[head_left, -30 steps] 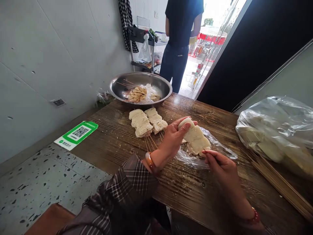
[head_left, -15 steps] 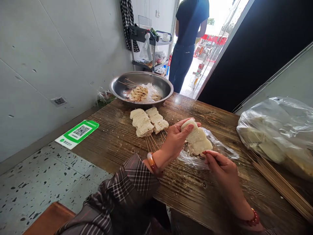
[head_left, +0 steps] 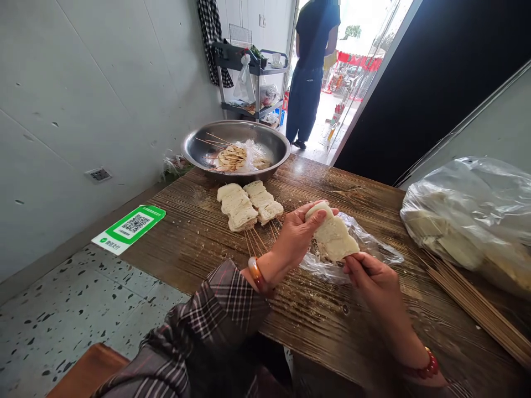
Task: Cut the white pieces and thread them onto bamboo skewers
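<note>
My left hand (head_left: 299,232) grips several soft white bread slices (head_left: 335,239), its thumb pressed on the uppermost piece. At their lower right corner my right hand (head_left: 371,273) pinches a thin skewer; most of that skewer is hidden by fingers and bread. Left of my hands, two stacks of skewered bread slices (head_left: 237,207) lie side by side, with thin sticks (head_left: 254,242) pointing toward me. A clear plastic bag (head_left: 327,271) lies flat under the held bread, with crumbs around it.
Behind the stacks stands a steel basin (head_left: 277,157) holding skewered pieces. On the right are a bundle of bare skewers (head_left: 468,301) and a big plastic bag of bread (head_left: 464,210). A green QR card (head_left: 130,228) lies at the table's left edge. A person (head_left: 311,72) stands by the doorway.
My right hand has moved up against the bread's lower corner, and less of the skewer shows. The person at the doorway has stepped farther off. My view has shifted slightly.
</note>
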